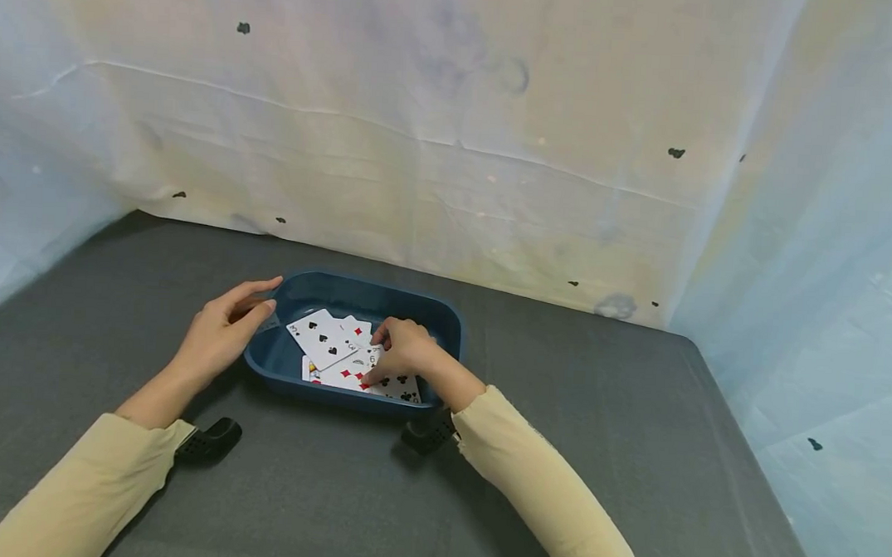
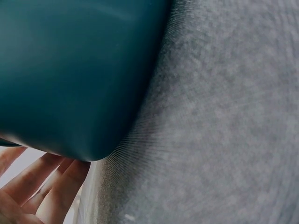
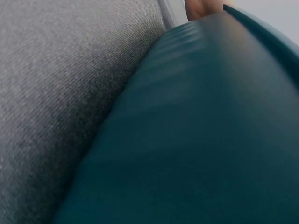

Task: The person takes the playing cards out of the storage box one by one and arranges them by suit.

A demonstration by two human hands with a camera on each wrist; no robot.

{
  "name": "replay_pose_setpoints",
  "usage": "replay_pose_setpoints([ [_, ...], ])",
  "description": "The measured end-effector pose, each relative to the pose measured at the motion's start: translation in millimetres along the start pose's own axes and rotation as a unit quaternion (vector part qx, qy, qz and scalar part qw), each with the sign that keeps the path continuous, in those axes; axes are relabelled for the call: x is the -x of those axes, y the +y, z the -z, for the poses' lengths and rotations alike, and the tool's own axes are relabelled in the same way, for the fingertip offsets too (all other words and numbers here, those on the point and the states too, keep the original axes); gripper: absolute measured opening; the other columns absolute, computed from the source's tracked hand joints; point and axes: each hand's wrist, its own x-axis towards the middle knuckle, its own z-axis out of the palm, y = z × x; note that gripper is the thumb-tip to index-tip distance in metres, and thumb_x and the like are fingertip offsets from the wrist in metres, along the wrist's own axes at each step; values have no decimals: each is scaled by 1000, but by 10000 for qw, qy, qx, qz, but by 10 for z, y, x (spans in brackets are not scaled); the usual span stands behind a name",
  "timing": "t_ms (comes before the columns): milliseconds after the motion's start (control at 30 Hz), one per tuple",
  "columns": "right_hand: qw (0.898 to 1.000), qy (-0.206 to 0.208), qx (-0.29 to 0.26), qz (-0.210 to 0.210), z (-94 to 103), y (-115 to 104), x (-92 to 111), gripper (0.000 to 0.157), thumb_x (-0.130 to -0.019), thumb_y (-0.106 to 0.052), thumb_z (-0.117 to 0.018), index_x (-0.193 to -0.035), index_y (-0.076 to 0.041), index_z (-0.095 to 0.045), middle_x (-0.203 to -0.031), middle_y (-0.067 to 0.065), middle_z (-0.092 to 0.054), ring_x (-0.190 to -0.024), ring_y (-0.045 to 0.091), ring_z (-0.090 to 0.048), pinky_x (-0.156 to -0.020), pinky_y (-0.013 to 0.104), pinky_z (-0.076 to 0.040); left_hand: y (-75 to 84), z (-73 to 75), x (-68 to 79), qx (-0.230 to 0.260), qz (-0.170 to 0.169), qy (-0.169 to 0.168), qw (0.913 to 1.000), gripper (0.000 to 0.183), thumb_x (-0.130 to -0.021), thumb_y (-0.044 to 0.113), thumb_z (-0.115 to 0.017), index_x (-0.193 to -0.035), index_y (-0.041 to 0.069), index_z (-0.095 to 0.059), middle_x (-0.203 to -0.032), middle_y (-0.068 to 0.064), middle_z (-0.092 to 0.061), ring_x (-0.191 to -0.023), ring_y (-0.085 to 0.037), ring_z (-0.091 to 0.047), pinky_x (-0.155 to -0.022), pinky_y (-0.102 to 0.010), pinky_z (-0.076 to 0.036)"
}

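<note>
A dark blue-green plastic bin (image 1: 351, 397) stands on the grey table, with several playing cards (image 1: 322, 338) lying loose and overlapping inside, face up. A black three lies on top at the left; red diamonds and black clubs show below and beside it. My left hand (image 1: 223, 327) is at the bin's left end, thumb and fingers extended at the rim. In the left wrist view, fingers (image 2: 65, 186) rest against the bin's outer end. My right hand (image 1: 405, 349) reaches over the right side into the bin, thumb and bent fingers apart over the cards; I cannot tell whether it grips one.
The grey table (image 1: 595, 451) extends around the bin. Behind it hangs a pale, dark-spotted sheet (image 1: 451, 171), and another sheet (image 1: 825, 328) closes off the right side. Black wrist mounts (image 1: 215, 441) protrude below both sleeves, the right one close to the bin's front corner.
</note>
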Motion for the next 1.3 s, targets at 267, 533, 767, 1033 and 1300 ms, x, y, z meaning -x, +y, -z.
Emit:
replay_pose_setpoints([
  [267, 9984, 317, -413, 227, 13, -13, -1, 36, -78, -33, -80, -105, -15, -64, -106, 1, -63, -95, 17, -54, -89, 40, -40, -4, -11, -4, 15, -18, 12, 10000, 49, -103, 37, -40, -147, 16, -40, -131, -28, -54, -110, -44, -57, -86, -59, -45],
  [533, 9929, 551, -1056, 47, -67, -160, -80, 46, -80, -44, -76, -109, -10, -66, -105, 3, -63, -88, 13, -54, -67, 22, -44, 30, -42, 13, 4, 66, 21, 10000, 49, -103, 37, -40, -147, 16, -40, -132, -29, -53, -110, -44, -56, -87, -58, -46],
  [767, 9934, 415, -1068, -74, -161, -251, -123, 60, -74, -42, -81, -120, -11, -58, -110, 4, -61, -91, 15, -54, -72, 25, -48, 44, -49, -4, 42, 77, -36, 10000, 49, -103, 38, -39, -147, 17, -39, -134, -28, -52, -113, -41, -54, -87, -57, -45],
  [1033, 9960, 300, -828, -129, -147, -225, -116, 54, -72, -28, -85, -115, -12, -57, -101, 1, -60, -86, 13, -52, -71, 27, -44, 22, -89, -47, 34, 33, 54, 10000, 49, -103, 37, -40, -147, 15, -41, -133, -28, -52, -111, -40, -55, -86, -55, -47],
  [1300, 9853, 690, -1564, -25, -47, -174, -58, 20, -85, -17, -73, -100, -8, -63, -83, 2, -55, -73, 13, -49, -58, 22, -36, -10, -88, -59, -18, 145, 41, 9999, 50, -103, 39, -40, -147, 17, -40, -136, -28, -49, -117, -43, -49, -88, -57, -42],
])
